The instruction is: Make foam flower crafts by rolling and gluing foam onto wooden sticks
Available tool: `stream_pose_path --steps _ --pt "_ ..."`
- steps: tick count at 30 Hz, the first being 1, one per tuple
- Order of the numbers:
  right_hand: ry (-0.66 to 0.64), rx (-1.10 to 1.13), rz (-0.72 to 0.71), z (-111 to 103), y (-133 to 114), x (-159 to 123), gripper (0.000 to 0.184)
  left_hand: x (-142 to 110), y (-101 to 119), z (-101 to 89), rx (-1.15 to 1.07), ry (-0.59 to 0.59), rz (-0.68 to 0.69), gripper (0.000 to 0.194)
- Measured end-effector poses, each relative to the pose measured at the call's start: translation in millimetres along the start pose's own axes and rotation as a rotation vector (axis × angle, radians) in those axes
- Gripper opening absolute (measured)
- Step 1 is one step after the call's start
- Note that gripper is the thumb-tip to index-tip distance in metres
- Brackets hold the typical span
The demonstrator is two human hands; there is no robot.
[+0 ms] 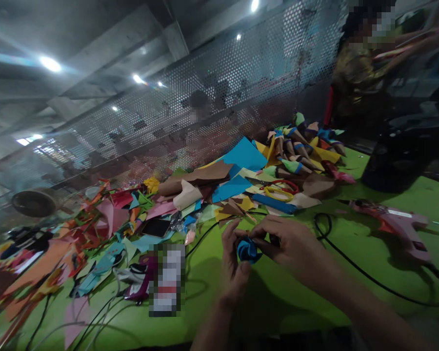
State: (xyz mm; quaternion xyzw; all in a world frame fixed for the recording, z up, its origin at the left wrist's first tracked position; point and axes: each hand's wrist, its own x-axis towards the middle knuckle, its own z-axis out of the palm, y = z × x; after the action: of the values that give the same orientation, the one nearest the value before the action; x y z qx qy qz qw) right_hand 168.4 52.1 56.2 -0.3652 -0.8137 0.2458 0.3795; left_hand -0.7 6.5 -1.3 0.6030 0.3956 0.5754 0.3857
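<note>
Blue rosette (248,250) inside table's near edge (278,329)

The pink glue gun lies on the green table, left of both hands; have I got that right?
Only the side is wrong: in the head view, the pink glue gun lies to the right of the left hand and the right hand.

Black cable (354,271) across rightward path

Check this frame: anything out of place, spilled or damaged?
No obvious spill or damage. The pink glue gun lies on its side with no stand visible, mildly odd; paper scraps sprawl untidily over the table. The blue piece in the left hand is too small to judge.
</note>
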Motion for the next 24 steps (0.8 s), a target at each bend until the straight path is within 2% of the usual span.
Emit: stream_pose_path --steps 5,11,16,21,24 --pt "-0.070 -0.123 0.014 -2.8 -1.9 2.4 0.010 -3.2 0.9 -2.6 0.102 -0.048 0.012 0.072" --pt "-0.093 -0.203 -0.008 -0.6 -1.6 2.9 0.011 -4.0 -2.0 -3.8 0.114 -0.067 0.020 0.073" --pt "-0.077 -0.155 -0.055 0.5 1.2 2.9 0.008 -1.7 2.3 -1.0 0.062 -0.013 -0.001 0.074" --pt "-0.074 -0.159 -0.063 0.2 2.0 2.9 0.010 -0.8 2.5 0.9 0.014 -0.015 -0.006 0.077" --pt "-0.091 -0.076 -0.080 -2.4 1.4 3.8 0.013 -1.5 -0.1 0.7 -0.004 0.003 0.005 0.075"
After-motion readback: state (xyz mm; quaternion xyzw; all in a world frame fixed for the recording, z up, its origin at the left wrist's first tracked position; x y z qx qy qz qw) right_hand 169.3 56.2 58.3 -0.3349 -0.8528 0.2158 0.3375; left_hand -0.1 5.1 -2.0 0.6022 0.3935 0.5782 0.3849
